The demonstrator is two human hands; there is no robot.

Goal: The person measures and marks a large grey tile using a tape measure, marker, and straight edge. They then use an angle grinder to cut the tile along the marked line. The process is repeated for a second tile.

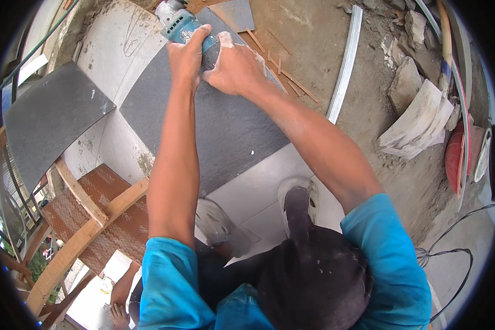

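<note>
An angle grinder with a teal body and grey metal head is held at the top of the head view. My left hand wraps its body near the middle, thumb along the top. My right hand, dusty with white powder, closes round the dark rear end of the tool. Its disc is out of sight. Below both hands lies a large dark grey tile on the pale floor, between the grinder and my feet. A grey tile offcut rests just beyond.
Thin brown strips and a metal straightedge lie on the dirt to the right, before broken slabs and a black cable. Another dark tile, a timber frame and a co-worker's hand are at left.
</note>
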